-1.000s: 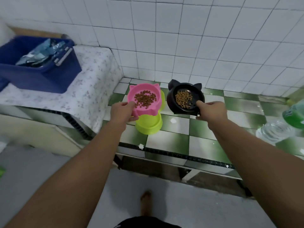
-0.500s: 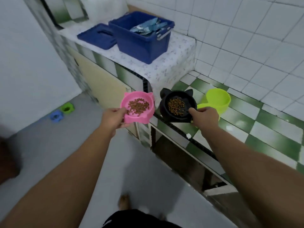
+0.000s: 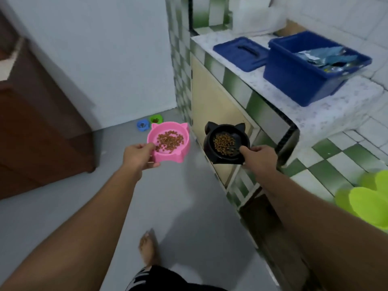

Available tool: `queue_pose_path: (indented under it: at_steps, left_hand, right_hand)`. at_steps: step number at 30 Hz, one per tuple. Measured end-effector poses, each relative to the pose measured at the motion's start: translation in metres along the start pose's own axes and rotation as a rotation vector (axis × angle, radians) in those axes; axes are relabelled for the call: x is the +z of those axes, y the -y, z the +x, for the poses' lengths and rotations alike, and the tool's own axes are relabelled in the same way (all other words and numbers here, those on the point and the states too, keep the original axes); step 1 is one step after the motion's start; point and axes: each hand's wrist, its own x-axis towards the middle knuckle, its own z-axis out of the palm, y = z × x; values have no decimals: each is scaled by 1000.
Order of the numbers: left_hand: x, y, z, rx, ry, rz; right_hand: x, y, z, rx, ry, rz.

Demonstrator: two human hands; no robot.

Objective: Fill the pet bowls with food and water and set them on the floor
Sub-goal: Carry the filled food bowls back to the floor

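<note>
Left hand (image 3: pixel 138 156) is pinching the rim of a pink plastic cat-eared bowl (image 3: pixel 169 141) of brown kibble; right hand (image 3: pixel 259 157) is gripping a black cat-eared bowl (image 3: pixel 226 142) of kibble, both held above the grey floor (image 3: pixel 189 206); blue bowl (image 3: pixel 143 124) and green bowl (image 3: pixel 155 118) are sitting by the wall.

Both my arms stretched forward, side by side. My left hand (image 3: pixel 137 157) pinches near rim of pink bowl (image 3: pixel 178 153), thumb on top. My right hand (image 3: pixel 259 157) grips near rim of black bowl (image 3: pixel 212 156), thumb over edge. My bare foot (image 3: pixel 148 250) near, between arms.
</note>
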Motion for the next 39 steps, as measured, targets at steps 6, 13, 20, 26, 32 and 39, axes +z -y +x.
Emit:
queue_pose_path:
  at_steps: [6, 13, 20, 26, 32, 39]
  left_hand:
    - [-71, -3, 90, -40, -102, -45]
    - [-123, -17, 216, -78, -151, -60]
    - [-144, -46, 313, -124, -171, -73]
    - [-129, -60, 380, -177, -228, -90]
    - [-107, -60, 458, -239, -369, -98]
    - [-74, -19, 561, -286, -452, -118]
  right_hand:
    - [122, 43, 42, -23, 63, -33]
    - [259, 90, 98, -14, 88, -110]
    - [357, 127, 168, 47, 125, -138]
    - [416, 151, 237, -16, 165, -218]
    - [477, 167, 327, -24, 291, -255]
    - [560, 139, 423, -3, 347, -268]
